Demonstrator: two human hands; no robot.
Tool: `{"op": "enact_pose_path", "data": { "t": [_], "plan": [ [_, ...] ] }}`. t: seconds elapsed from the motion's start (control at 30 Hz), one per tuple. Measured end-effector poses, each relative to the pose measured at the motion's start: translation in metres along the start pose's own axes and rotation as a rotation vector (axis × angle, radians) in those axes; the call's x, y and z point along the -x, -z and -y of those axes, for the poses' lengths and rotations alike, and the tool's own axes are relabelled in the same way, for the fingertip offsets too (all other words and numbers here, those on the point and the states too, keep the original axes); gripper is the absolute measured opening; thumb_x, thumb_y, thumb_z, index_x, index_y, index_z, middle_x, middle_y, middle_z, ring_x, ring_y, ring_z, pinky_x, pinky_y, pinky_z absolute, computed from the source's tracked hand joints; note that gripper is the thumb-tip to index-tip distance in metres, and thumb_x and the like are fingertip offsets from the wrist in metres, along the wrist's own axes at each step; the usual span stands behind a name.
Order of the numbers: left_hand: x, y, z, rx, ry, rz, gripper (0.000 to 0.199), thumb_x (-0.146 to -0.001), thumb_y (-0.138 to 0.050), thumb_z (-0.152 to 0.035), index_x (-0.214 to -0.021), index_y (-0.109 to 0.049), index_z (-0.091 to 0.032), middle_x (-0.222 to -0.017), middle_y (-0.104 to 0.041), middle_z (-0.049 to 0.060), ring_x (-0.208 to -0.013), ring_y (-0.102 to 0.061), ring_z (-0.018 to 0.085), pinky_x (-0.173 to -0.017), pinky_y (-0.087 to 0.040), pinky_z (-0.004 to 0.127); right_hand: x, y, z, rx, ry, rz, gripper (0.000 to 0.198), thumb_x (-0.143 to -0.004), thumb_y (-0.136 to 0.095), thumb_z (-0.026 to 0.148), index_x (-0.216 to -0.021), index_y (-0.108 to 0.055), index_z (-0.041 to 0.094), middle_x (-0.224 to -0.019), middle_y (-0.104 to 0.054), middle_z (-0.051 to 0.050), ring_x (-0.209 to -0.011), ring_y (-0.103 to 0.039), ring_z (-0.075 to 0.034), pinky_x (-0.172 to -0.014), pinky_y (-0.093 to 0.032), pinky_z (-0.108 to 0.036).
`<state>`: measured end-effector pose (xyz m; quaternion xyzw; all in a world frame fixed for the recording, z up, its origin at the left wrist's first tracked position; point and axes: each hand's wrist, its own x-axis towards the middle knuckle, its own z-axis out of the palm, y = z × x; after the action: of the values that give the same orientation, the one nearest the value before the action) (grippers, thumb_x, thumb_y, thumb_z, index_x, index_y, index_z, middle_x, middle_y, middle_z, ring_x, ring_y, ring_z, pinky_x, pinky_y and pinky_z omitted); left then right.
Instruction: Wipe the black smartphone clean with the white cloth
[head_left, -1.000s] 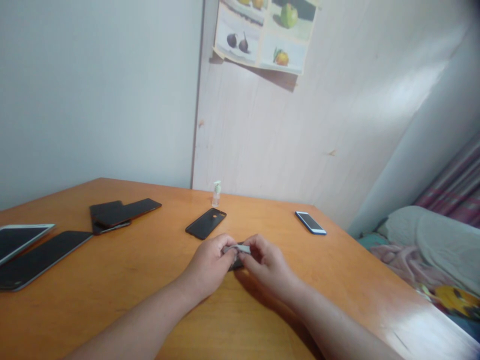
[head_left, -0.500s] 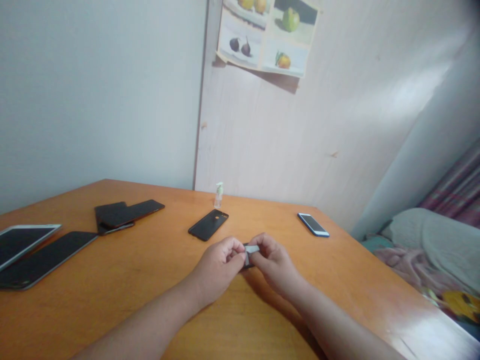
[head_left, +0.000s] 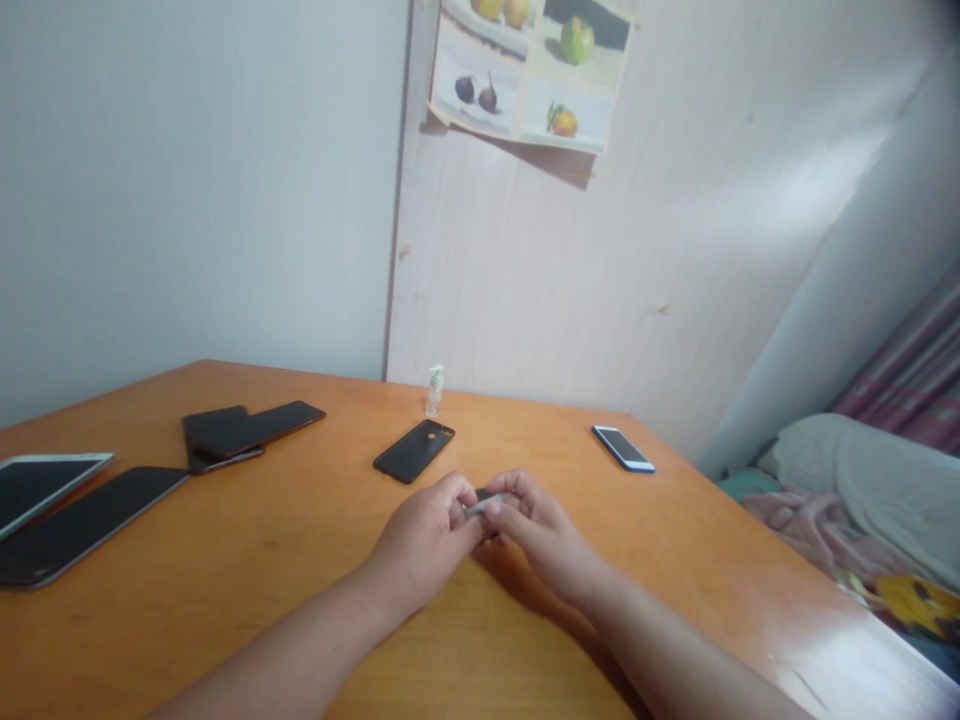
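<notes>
Close together above the middle of the table, both hands are closed on one small dark flat object [head_left: 486, 494] with a thin whitish piece [head_left: 480, 507] against it. My left hand [head_left: 429, 528] grips its left side between thumb and bent fingers. From the right, my right hand [head_left: 547, 525] pinches it, the thumb lying on the whitish piece. The fingers cover most of the object, so its kind cannot be made out. Just beyond my hands lies a black phone case [head_left: 415, 455] with a round hole, flat on the table.
A small clear pump bottle [head_left: 434, 393] stands behind the case on the wooden table [head_left: 337, 560]. To the right lies a white-fronted phone [head_left: 623, 449]. On the left are a white tablet [head_left: 45, 490], a long black device [head_left: 90, 525] and overlapping dark devices [head_left: 262, 428].
My right thumb has moved left, and the whitish piece now shows as a thinner strip lying flatter between the hands. The view has shifted slightly; the things on the table stay put.
</notes>
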<state>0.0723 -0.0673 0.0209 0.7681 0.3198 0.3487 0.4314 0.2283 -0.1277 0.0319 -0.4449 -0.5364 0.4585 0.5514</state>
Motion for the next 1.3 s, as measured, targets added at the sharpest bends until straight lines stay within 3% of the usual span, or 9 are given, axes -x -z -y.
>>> {"op": "enact_pose_path", "data": {
  "t": [0.1, 0.23, 0.4, 0.7, 0.87, 1.07, 1.2, 1.3],
  "plan": [
    [0.001, 0.001, 0.001, -0.042, -0.015, 0.001, 0.027, -0.083, -0.059, -0.046, -0.078, -0.053, -0.02, -0.061, -0.052, -0.005, -0.057, -0.045, 0.012, -0.051, -0.026, 0.022, -0.001, 0.0, -0.005, 0.067, 0.011, -0.013, 0.027, -0.082, -0.068, 0.037, -0.098, -0.054, 0.02, -0.08, -0.063, 0.0, -0.069, -0.055, -0.013, -0.063, -0.042, -0.026],
    [0.0, 0.0, -0.002, 0.023, -0.003, 0.045, 0.023, -0.084, -0.057, -0.042, -0.078, -0.053, -0.02, -0.059, -0.051, -0.006, -0.055, -0.044, 0.011, -0.05, -0.025, 0.022, -0.004, 0.002, -0.002, 0.221, 0.045, -0.063, 0.026, -0.083, -0.064, 0.043, -0.083, -0.059, 0.018, -0.074, -0.062, -0.001, -0.068, -0.055, -0.013, -0.063, -0.042, -0.026],
    [-0.001, 0.001, -0.01, 0.084, 0.041, 0.016, 0.01, -0.08, -0.055, -0.029, -0.079, -0.055, -0.02, -0.059, -0.052, -0.006, -0.055, -0.046, 0.011, -0.051, -0.031, 0.022, -0.005, 0.0, 0.003, 0.09, 0.051, -0.102, 0.034, -0.077, -0.07, 0.046, -0.092, -0.055, 0.02, -0.069, -0.058, 0.003, -0.061, -0.051, -0.011, -0.058, -0.04, -0.025],
    [-0.001, 0.005, -0.022, 0.35, 0.015, 0.039, 0.005, -0.079, -0.057, -0.023, -0.078, -0.055, -0.018, -0.071, -0.064, -0.002, -0.069, -0.059, 0.013, -0.067, -0.044, 0.025, -0.004, 0.003, 0.007, 0.093, 0.02, -0.054, 0.031, -0.08, -0.068, 0.048, -0.08, -0.058, 0.018, -0.067, -0.057, 0.002, -0.058, -0.047, -0.01, -0.055, -0.038, -0.024],
    [0.001, 0.005, -0.025, 0.443, 0.026, 0.142, 0.012, -0.083, -0.057, -0.029, -0.081, -0.053, -0.018, -0.077, -0.069, 0.003, -0.079, -0.066, 0.018, -0.074, -0.048, 0.03, -0.003, 0.001, 0.009, 0.083, 0.012, -0.036, 0.033, -0.081, -0.066, 0.05, -0.079, -0.06, 0.017, -0.067, -0.058, 0.001, -0.06, -0.049, -0.01, -0.059, -0.04, -0.025],
    [0.0, 0.004, -0.023, 0.408, 0.011, 0.064, 0.015, -0.082, -0.06, -0.03, -0.084, -0.052, -0.018, -0.076, -0.066, 0.0, -0.075, -0.063, 0.015, -0.069, -0.047, 0.027, -0.003, 0.002, 0.008, 0.059, -0.037, -0.051, 0.036, -0.078, -0.07, 0.05, -0.091, -0.061, 0.018, -0.072, -0.06, 0.0, -0.062, -0.052, -0.011, -0.056, -0.039, -0.023],
    [0.0, 0.004, -0.02, 0.452, 0.03, 0.073, 0.019, -0.082, -0.06, -0.03, -0.091, -0.047, -0.02, -0.079, -0.066, 0.0, -0.074, -0.065, 0.016, -0.069, -0.049, 0.029, -0.003, 0.002, 0.008, 0.09, -0.094, 0.04, 0.04, -0.08, -0.065, 0.055, -0.088, -0.063, 0.016, -0.065, -0.059, 0.001, -0.056, -0.05, -0.01, -0.055, -0.039, -0.024],
    [0.001, 0.003, -0.019, 0.446, 0.055, 0.04, 0.021, -0.082, -0.058, -0.027, -0.096, -0.044, -0.02, -0.078, -0.066, -0.001, -0.07, -0.065, 0.016, -0.067, -0.048, 0.029, -0.003, 0.0, 0.007, 0.118, -0.082, 0.006, 0.038, -0.078, -0.069, 0.053, -0.086, -0.064, 0.016, -0.066, -0.06, 0.001, -0.057, -0.05, -0.01, -0.055, -0.04, -0.024]
  ]
}}
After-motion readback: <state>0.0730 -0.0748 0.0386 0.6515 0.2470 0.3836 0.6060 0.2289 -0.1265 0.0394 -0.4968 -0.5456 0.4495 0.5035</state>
